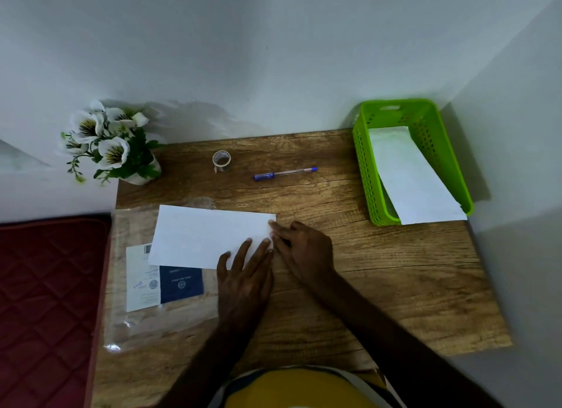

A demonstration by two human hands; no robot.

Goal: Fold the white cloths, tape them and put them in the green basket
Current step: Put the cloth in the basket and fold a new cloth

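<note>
A folded white cloth (pixel 200 235) lies flat on the wooden table (pixel 380 270), left of centre. My left hand (pixel 244 273) presses its near right corner with straight fingers. My right hand (pixel 304 251) rests beside it, fingertips touching the cloth's right edge. A roll of clear tape (pixel 221 160) stands at the back of the table. The green basket (pixel 366 164) sits at the back right. In it lies another folded white cloth (pixel 410 176), which sticks out over the basket's near rim.
A blue pen (pixel 284 173) lies between the tape and the basket. A clear plastic bag (pixel 146 319) with a blue and white card lies under the cloth's left end. A pot of white flowers (pixel 109 143) stands at the back left. A dark red cushion (pixel 45 301) borders the table's left side.
</note>
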